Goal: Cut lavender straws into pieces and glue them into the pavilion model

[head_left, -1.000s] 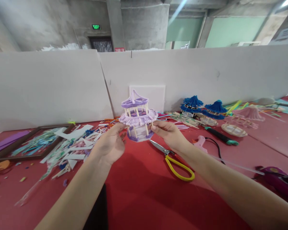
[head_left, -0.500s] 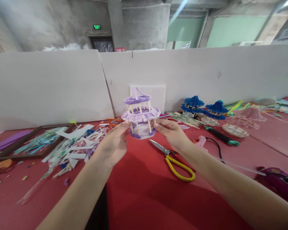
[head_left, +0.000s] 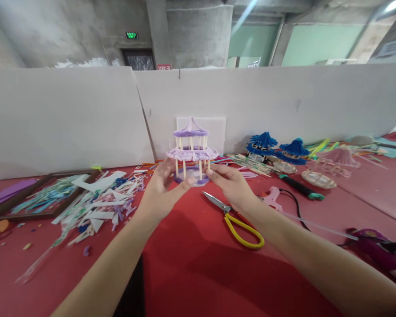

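A two-tiered purple pavilion model [head_left: 193, 154] with pale stick columns is held upright above the red table. My left hand [head_left: 163, 189] grips its base from the left, the thumb across the front edge. On the right side my right hand [head_left: 229, 181] pinches a column near the base between thumb and fingers. Scissors with yellow handles [head_left: 242, 231] lie just below my right hand.
Paper scraps and strips [head_left: 102, 202] are heaped at left, beside a brown frame [head_left: 57, 211]. Blue-roofed models [head_left: 263, 143], a pink-roofed model [head_left: 339, 156], a green-and-black tool [head_left: 302, 187] and a pink glue gun [head_left: 273, 198] lie at right. White boards [head_left: 267, 101] stand behind.
The pavilion has turned and tipped to a more level view, its base a little higher. My left thumb has moved onto the front of the base. The view has shifted slightly.
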The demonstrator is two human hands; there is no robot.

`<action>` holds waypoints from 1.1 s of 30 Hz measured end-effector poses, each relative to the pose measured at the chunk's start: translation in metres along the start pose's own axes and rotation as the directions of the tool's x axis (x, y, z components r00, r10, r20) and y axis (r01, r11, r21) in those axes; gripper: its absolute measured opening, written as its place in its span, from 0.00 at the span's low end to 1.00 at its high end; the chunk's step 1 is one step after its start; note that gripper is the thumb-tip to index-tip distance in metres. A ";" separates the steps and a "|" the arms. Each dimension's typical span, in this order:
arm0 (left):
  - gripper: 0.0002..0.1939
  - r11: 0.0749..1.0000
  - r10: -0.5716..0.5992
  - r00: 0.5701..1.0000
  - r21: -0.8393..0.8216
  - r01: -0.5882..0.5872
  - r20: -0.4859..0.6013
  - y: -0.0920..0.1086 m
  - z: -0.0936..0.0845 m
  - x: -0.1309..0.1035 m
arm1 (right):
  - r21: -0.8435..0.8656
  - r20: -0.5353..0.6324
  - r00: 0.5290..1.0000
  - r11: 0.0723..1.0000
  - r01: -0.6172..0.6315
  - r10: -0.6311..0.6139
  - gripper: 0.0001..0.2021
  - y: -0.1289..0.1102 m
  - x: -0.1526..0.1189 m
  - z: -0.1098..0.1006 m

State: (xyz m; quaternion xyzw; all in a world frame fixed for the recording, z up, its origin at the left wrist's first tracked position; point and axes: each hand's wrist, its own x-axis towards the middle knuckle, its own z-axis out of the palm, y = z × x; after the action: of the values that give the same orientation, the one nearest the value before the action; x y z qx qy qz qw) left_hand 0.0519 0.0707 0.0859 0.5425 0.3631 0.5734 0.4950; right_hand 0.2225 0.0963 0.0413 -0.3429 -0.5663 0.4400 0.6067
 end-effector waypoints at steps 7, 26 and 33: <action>0.21 0.998 -0.050 0.998 0.034 0.051 -0.032 -0.007 -0.004 0.003 | 0.096 -0.027 1.000 0.995 -0.004 0.007 0.20 -0.002 -0.002 0.002; 0.19 0.997 -0.003 0.993 0.072 0.012 -0.117 -0.007 -0.005 0.003 | 0.156 -0.080 0.996 0.988 -0.012 0.025 0.17 0.002 0.003 0.000; 0.23 0.999 -0.029 0.996 0.017 0.030 -0.079 -0.006 -0.001 -0.001 | 0.171 -0.006 0.999 0.985 -0.033 0.034 0.16 0.001 0.000 0.001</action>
State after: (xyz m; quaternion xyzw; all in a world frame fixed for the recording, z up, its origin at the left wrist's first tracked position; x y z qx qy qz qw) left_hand 0.0518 0.0711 0.0792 0.5183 0.3955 0.5837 0.4839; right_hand 0.2215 0.0966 0.0409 -0.3011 -0.5180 0.4955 0.6289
